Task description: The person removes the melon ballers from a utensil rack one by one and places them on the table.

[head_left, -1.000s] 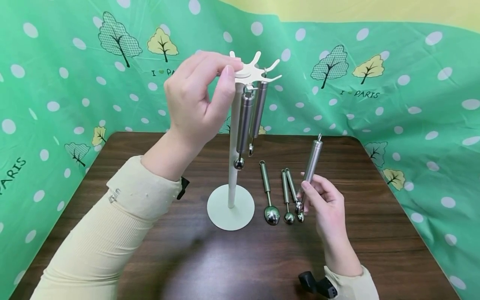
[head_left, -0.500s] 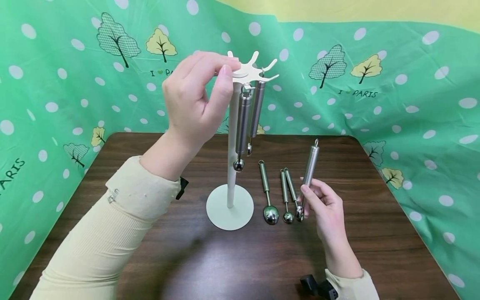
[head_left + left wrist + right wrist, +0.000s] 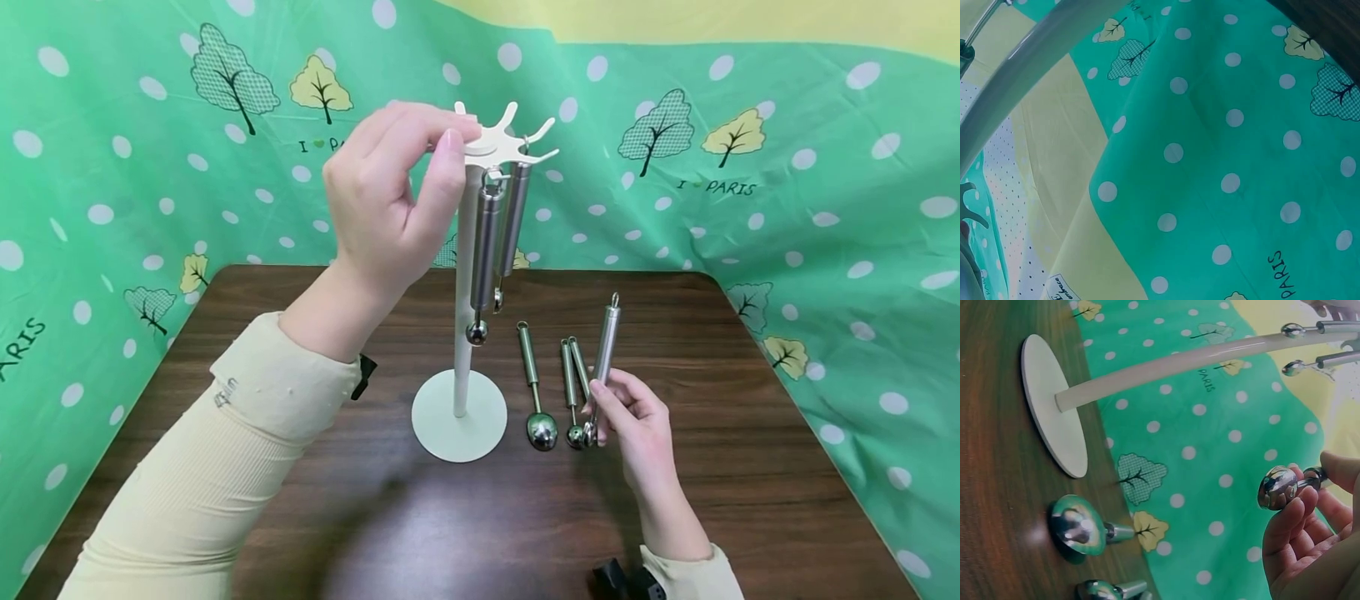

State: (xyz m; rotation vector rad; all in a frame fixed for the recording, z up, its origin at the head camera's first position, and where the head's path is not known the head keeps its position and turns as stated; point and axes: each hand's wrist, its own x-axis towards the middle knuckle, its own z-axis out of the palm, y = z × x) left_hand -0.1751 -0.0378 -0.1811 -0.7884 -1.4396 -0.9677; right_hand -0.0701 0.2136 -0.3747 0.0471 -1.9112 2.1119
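My left hand (image 3: 393, 196) grips the top of a white hook stand (image 3: 462, 358), its thumb and fingers at the hub beneath several curved arms. From the arms hang two metal scoops, a nearer one (image 3: 487, 242) and a farther one (image 3: 516, 208). In my right hand (image 3: 641, 425) a melon baller (image 3: 607, 342) is pinched near the neck, handle up and clear of the tabletop. The right wrist view shows its round bowl (image 3: 1277, 487) beside the fingertips. The left wrist view has part of the stand's pole (image 3: 1029, 69) but little of the hand.
A larger scoop (image 3: 542, 431) lies right of the stand's round base (image 3: 459, 442). Beside it are two smaller ballers, one with its handle (image 3: 568, 375) showing, partly behind the held one. The dark wooden table (image 3: 450, 533) meets a green dotted cloth (image 3: 675, 242) behind.
My right hand has moved left and slightly down with the melon baller, which now stands closer to the ones lying on the table. My left hand stays on the stand.
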